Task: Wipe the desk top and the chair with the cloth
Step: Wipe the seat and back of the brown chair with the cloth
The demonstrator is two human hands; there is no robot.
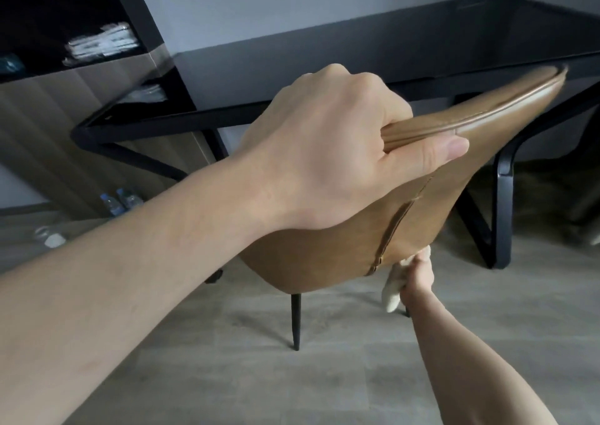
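A tan leather chair stands in front of the black desk, its backrest toward me. My left hand grips the top edge of the backrest, fingers curled over the rim and thumb along the back. Low at the right, my right hand holds a cream cloth against the lower right side of the chair's back. Part of the cloth hangs below the hand. The seat is hidden behind the backrest. One thin black chair leg shows beneath.
The desk's black metal legs slant down to the grey wood floor at the right and left. A wood-panelled cabinet with dark shelves stands at the left. Several plastic water bottles sit on the floor by it.
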